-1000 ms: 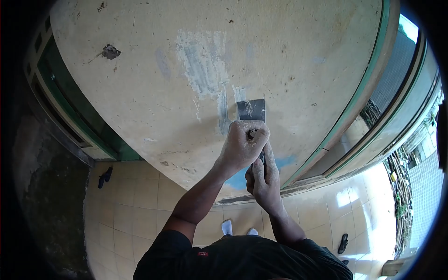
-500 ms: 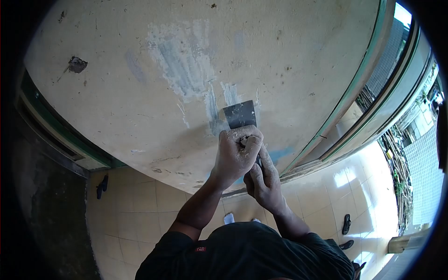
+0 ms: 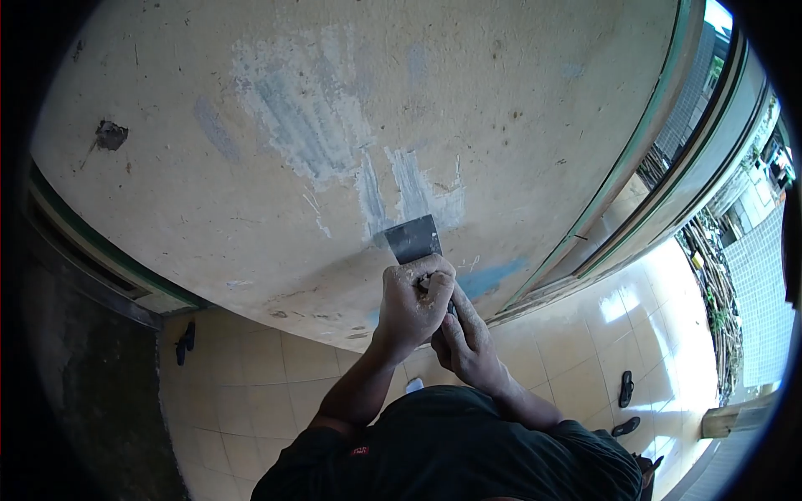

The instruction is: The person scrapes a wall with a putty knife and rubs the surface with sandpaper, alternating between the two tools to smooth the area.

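Scraper (image 3: 412,240) blade lies at the wall (image 3: 535,192), its upper edge just below the narrow white strips (image 3: 410,184). Left hand (image 3: 415,299): grip closed round the handle near the blade. Right hand (image 3: 469,349): grip pinches the handle lower down, index finger laid along it; contact partly hidden. Two-handed hold presumably adds pressure and steadies the blade angle. Versus half a second ago: blade sits lower relative to the strips; right-hand strip shows longer, with a pale smear beside it.

Beige tiled floor (image 3: 311,357), dark slippers (image 3: 181,349) on it at left, dark sandals (image 3: 626,389) at right
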Available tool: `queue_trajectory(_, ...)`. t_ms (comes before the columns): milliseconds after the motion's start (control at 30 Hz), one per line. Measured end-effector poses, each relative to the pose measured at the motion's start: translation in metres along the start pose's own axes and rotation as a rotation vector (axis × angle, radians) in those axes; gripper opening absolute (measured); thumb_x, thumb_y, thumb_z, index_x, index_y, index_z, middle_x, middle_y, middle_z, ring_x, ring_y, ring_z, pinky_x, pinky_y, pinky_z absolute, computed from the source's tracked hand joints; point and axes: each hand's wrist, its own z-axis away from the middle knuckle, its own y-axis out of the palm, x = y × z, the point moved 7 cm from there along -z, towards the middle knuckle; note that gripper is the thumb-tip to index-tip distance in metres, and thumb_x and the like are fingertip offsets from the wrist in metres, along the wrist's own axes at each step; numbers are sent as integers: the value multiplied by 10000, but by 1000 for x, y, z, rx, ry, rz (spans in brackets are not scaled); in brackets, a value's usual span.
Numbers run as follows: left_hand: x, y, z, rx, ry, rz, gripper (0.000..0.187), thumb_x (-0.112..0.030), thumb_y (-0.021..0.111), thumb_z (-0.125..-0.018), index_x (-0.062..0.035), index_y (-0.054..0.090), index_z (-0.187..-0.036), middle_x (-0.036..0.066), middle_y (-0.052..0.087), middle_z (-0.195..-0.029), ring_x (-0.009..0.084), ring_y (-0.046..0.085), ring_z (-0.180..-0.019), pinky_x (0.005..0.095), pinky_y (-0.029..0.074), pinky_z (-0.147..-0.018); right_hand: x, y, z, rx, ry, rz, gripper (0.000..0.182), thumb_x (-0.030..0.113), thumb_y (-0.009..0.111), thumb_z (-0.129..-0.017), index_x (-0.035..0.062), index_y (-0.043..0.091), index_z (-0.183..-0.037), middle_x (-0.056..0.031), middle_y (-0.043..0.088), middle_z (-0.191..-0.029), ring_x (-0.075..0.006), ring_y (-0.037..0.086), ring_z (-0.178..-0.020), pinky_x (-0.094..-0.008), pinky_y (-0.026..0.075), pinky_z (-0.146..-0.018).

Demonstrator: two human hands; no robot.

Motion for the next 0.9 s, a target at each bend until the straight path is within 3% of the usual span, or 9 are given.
queue_trajectory(67, 3, -1, -2, 2, -8, 27, 126, -19, 493, -787, 29, 581, -711, 93, 554, -585, 103, 521, -541, 259, 419, -508, -2, 1, -2, -12, 4, 69, 480, 129, 367, -969, -69, 225, -1382, -173, 440, -1295, -177, 451, -1140, -263, 389, -910)
queue_trajectory(133, -11, -4, -15, 22, 10, 83, 128, -22, 491, -793, 28, 575, -711, 89, 547, -584, 101, 517, -543, 261, 417, -512, 16, 4, -11, -31, -162, 53, 472, 117, 395, -964, 2, 248, -1399, -26, 492, -752, -50, 417, -564, -210, 382, -527)
queue_trajectory(267, -20, -9, -12, -22, 50, 25, 121, -18, 488, -798, 29, 560, -713, 72, 514, -576, 85, 480, -539, 264, 407, -504, 13, 4, -10, 13, -27, -49, 462, 125, 393, -965, 8, 264, -1393, -33, 500, -779, -56, 423, -572, -210, 382, -533)
queue_trajectory(367, 16, -1, 11, -22, 8, 74, 168, -1, 420, -775, 29, 542, -664, 19, 508, -581, 57, 436, -540, 220, 342, -491, -3, 0, 3, -6, -150, 186, 471, 116, 393, -956, 10, 261, -1396, -42, 507, -758, -55, 431, -572, -213, 384, -529)
queue_trajectory(467, 16, -2, 8, -14, -36, 47, 168, -38, 450, -796, 23, 544, -671, 27, 514, -583, 64, 450, -549, 228, 356, -498, -23, -4, 8, -14, 50, 65, 475, 94, 382, -947, 8, 257, -1397, -30, 500, -679, -52, 435, -556, -217, 382, -516)
queue_trajectory(533, 5, 1, -4, 66, 34, 160, 135, -27, 476, -785, 34, 562, -701, 84, 529, -576, 104, 489, -531, 266, 405, -508, -1, -2, 1, -39, -173, 440, 477, 93, 385, -946, 6, 256, -1398, -18, 486, -644, -53, 438, -549, -215, 381, -510)
queue_trajectory(600, 2, 0, -4, 48, 31, 187, 136, -17, 467, -786, 39, 556, -699, 77, 513, -572, 87, 467, -528, 254, 389, -499, 7, 2, 1, -57, -194, 393, 482, 98, 393, -949, 7, 252, -1400, -19, 491, -659, -55, 432, -547, -215, 384, -511)
queue_trajectory(667, 9, -5, 5, 17, 21, 180, 172, -10, 403, -769, 23, 528, -657, 16, 493, -572, 57, 425, -535, 224, 336, -479, -11, 3, 4, -32, 52, 35, 476, 96, 393, -955, 15, 253, -1402, -17, 494, -689, -54, 424, -550, -213, 384, -511)
queue_trajectory(900, -10, -25, -3, -27, 7, 110, 130, -11, 481, -786, 32, 558, -690, 64, 515, -565, 72, 468, -525, 248, 383, -480, 1, 19, -11, 45, -2, -25, 468, 102, 393, -965, 31, 256, -1407, -16, 481, -756, -53, 416, -564, -212, 382, -517)
